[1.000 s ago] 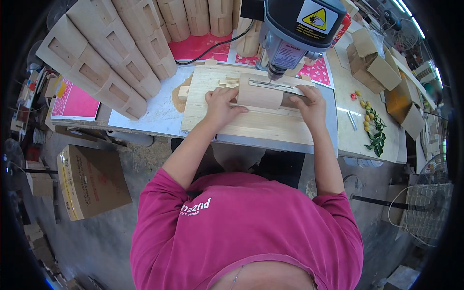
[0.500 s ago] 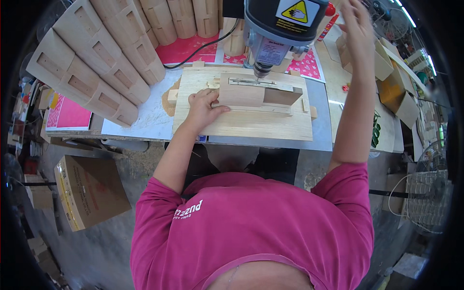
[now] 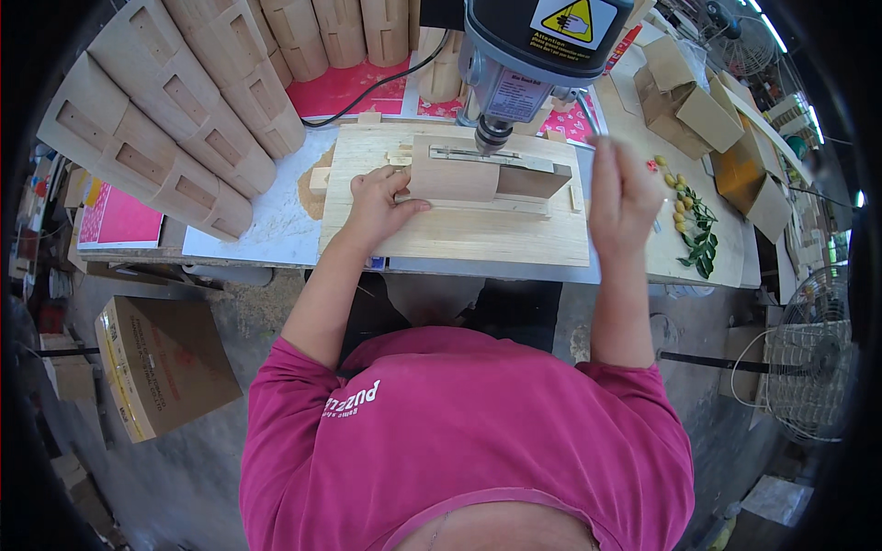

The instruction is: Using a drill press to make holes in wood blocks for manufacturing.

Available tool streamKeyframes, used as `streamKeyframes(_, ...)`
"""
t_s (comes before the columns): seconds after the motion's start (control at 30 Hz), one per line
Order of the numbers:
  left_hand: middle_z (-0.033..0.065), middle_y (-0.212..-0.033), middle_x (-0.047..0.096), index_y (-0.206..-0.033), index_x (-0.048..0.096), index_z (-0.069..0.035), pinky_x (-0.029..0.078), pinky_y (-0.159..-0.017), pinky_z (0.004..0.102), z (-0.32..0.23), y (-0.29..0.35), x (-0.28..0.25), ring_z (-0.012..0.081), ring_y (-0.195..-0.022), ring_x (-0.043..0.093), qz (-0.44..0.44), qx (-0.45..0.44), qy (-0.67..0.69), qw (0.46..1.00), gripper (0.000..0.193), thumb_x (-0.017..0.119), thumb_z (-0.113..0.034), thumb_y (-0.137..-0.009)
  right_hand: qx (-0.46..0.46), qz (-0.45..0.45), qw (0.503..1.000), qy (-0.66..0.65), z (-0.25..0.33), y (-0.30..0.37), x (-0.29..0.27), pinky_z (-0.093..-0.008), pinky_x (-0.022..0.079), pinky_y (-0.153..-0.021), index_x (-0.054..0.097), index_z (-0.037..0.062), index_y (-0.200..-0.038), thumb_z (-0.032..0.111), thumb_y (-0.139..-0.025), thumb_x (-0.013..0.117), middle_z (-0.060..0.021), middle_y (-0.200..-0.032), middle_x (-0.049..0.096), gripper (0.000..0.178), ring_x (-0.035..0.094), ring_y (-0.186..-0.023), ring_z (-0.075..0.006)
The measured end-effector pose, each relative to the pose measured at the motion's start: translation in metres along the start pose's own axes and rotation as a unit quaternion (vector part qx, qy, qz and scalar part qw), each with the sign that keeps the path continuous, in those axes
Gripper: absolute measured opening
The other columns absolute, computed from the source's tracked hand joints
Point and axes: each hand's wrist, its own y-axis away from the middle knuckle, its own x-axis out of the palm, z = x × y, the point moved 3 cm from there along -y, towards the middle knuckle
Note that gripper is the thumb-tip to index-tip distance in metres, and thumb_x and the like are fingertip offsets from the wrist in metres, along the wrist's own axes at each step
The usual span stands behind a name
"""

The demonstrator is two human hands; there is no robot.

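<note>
A bench drill (image 3: 528,69) stands over a pale wooden jig board (image 3: 459,241). Under its chuck (image 3: 493,136) lies a wooden piece (image 3: 455,176) with a long slotted metal strip (image 3: 478,157) along its top and an open, darker right end. My left hand (image 3: 375,207) grips the left end of this piece, its thumb along the front. To the right of the drill, my right hand (image 3: 627,197) is closed, slightly blurred, at the end of the drill's metal lever (image 3: 586,112). The fingers hide the lever's tip.
Tall wooden pieces with rectangular recesses (image 3: 152,129) stand in rows at the left. A black cable (image 3: 377,96) runs behind the board. Small yellow fruits with green leaves (image 3: 700,243) and opened cardboard boxes (image 3: 684,101) are at the right. A carton (image 3: 170,363) sits on the floor.
My right hand has come down and toward me from high beside the drill, fingers now closed at the lever. My left hand stays on the wooden piece. The view has shifted slightly.
</note>
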Motion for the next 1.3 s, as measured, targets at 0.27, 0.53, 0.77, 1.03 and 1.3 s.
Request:
streamKeyframes(0.27,0.0006,-0.077,0.055,-0.101,0.063,-0.015,0.026,-0.077,0.0342,-0.004,-0.003,0.000,0.0179,-0.078,0.053,-0.003,0.009,-0.011,1.000,0.045,0.075,-0.032,-0.061,-0.040,-0.046,0.995,-0.081,-0.045,0.046,0.045,-0.0273,0.035,-0.048,0.061,-0.0010,-0.088,0.001,-0.081,0.055,-0.0086,-0.062,0.049,0.010,0.047,-0.055,-0.0171)
streamKeyframes(0.53,0.0005,-0.076,0.055,-0.100,0.063,-0.014,0.026,-0.076,0.0345,0.000,0.001,0.004,0.0178,-0.077,0.052,0.005,0.012,-0.042,0.999,0.046,0.075,-0.034,-0.060,-0.022,-0.027,0.996,0.086,-0.005,-0.066,-0.002,-0.0242,0.038,-0.054,0.059,-0.0013,-0.082,0.015,-0.083,0.055,-0.0077,-0.060,0.051,0.016,0.052,-0.057,-0.0159)
streamKeyframes(0.77,0.0003,-0.074,0.054,-0.103,0.062,-0.015,0.025,-0.075,0.0346,-0.030,-0.014,0.025,0.0170,-0.078,0.050,-0.040,0.052,-0.001,0.998,0.047,0.075,-0.033,-0.061,0.014,0.059,0.988,0.140,-0.052,-0.150,0.027,-0.0387,0.043,-0.066,0.060,0.0000,-0.076,0.033,-0.085,0.046,-0.0210,-0.082,0.062,0.037,0.062,-0.077,-0.0259)
streamKeyframes(1.03,0.0007,-0.074,0.052,-0.105,0.062,-0.014,0.024,-0.075,0.0347,-0.025,-0.008,0.023,0.0169,-0.077,0.049,-0.024,0.035,-0.003,0.999,0.049,0.074,-0.033,-0.061,-0.033,0.022,0.998,0.054,0.001,-0.083,-0.002,-0.0222,0.036,-0.054,0.058,-0.0010,-0.082,0.017,-0.087,0.052,-0.0042,-0.059,0.048,0.020,0.046,-0.057,-0.0070)
streamKeyframes(1.3,0.0003,-0.077,0.053,-0.092,0.064,-0.014,0.025,-0.079,0.0332,-0.036,-0.013,0.024,0.0163,-0.079,0.049,0.009,0.011,0.007,1.000,0.033,0.074,-0.029,-0.064,-0.019,-0.045,0.996,-0.075,-0.028,0.038,0.021,-0.0281,0.035,-0.046,0.059,-0.0027,-0.082,0.001,-0.082,0.052,-0.0092,-0.062,0.051,0.008,0.047,-0.050,-0.0167)
